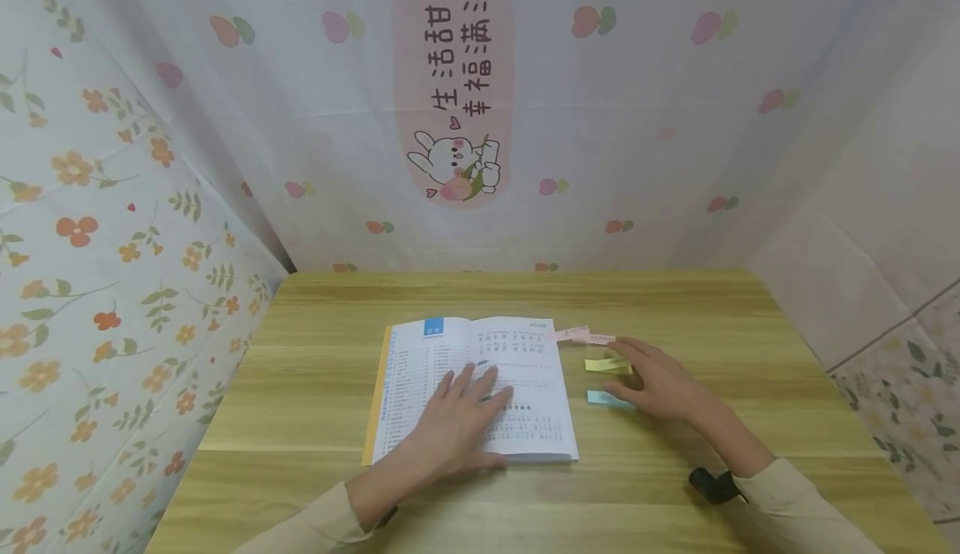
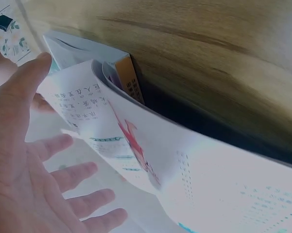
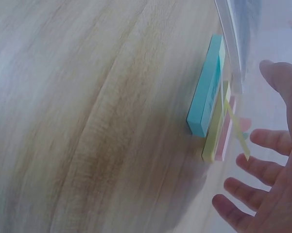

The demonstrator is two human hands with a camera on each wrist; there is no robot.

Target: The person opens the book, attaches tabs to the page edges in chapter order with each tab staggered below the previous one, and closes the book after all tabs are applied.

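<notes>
An open book [image 1: 408,387] lies on the table, printed with Chinese text. Across its right page rests my left hand [image 1: 450,429], fingers spread, the thumb near the bottom edge. In the left wrist view the pages [image 2: 160,141] curve up beside this hand. My right hand [image 1: 663,381] reaches over three sticky-note pads: pink [image 1: 602,339], yellow [image 1: 606,365] and blue [image 1: 604,399]. Its fingers are loosely extended, partly covering the pads. A yellow strip [image 3: 239,128] stands up from the yellow pad, overlapping a fingertip in the right wrist view. One pink tab [image 1: 568,334] juts from the book's right edge.
The wooden table [image 1: 315,421] meets a patterned curtain [image 1: 637,137] at its back edge, with a floral cloth [image 1: 112,287] along the left. A dark wrist strap [image 1: 712,485] sits by the right sleeve [image 1: 795,504].
</notes>
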